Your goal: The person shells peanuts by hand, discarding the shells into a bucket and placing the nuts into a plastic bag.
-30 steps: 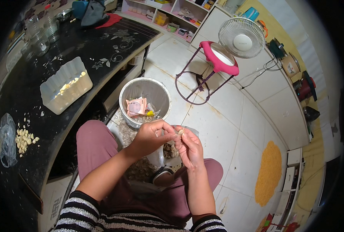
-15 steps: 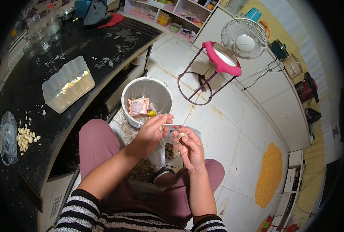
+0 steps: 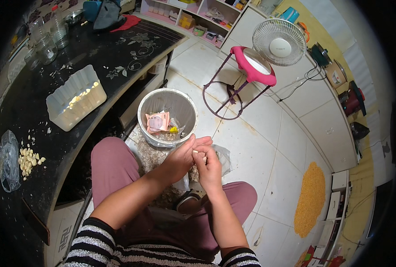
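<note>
Just beyond my knees, my two hands meet. My right hand (image 3: 210, 171) pinches a small pale garlic clove (image 3: 195, 151) between thumb and fingers, against the other hand. Cupped beside it, my left hand (image 3: 180, 158) has its thumb raised and fingertips behind the right hand; its palm is hidden. Below them a clear plastic bag (image 3: 224, 161) lies on the floor, its contents mostly covered by my hands. Dry papery skins (image 3: 150, 158) are strewn around it. Peeled cloves (image 3: 28, 161) sit in a pile on the black table, and more lie in a translucent tub (image 3: 60, 107).
A grey waste bin (image 3: 193, 107) with wrappers inside stands just past my hands. The black table (image 3: 95, 95) runs along my left, with glass jars (image 3: 46, 48) and a crumpled bag (image 3: 9, 160). A fan (image 3: 280, 44) by a pink-topped stool (image 3: 247, 71) and spread yellow grains (image 3: 310, 200) are right.
My right hand has moved left and turned inward with the clove, so both hands now touch. My left hand has shifted slightly down, and more of the bag is covered.
</note>
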Demonstrator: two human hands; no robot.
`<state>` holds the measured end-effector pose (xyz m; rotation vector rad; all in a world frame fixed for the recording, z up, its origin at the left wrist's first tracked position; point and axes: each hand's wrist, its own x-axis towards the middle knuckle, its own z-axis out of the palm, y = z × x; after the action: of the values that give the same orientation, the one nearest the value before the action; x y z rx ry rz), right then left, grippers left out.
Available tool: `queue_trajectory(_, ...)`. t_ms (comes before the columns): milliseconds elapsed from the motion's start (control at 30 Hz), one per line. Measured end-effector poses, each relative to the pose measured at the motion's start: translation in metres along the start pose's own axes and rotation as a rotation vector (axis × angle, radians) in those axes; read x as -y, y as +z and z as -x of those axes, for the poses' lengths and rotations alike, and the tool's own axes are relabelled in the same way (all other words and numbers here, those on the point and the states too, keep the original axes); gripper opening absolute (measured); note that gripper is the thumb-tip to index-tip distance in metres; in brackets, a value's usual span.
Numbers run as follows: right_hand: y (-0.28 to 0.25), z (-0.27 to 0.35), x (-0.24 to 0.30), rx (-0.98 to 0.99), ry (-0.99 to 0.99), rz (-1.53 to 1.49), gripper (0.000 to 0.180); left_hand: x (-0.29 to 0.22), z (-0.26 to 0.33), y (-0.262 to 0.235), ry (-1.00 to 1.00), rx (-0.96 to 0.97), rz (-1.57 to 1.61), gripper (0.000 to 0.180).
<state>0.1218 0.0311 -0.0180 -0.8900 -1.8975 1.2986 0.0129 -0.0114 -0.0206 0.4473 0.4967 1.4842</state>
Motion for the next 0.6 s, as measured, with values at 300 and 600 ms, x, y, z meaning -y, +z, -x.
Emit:
queue_trajectory(300,-0.015,-0.005,0.014,0.035,0.372,-0.801,0.015,-0.008,0.007,-0.002,0.196,-0.067,-0.488,0.029)
queue_trajectory(600,-0.019,-0.004,0.014,-0.012,0.306,-0.589,0.008,-0.014,0.010,0.003,0.311,-0.131,-0.585,0.016)
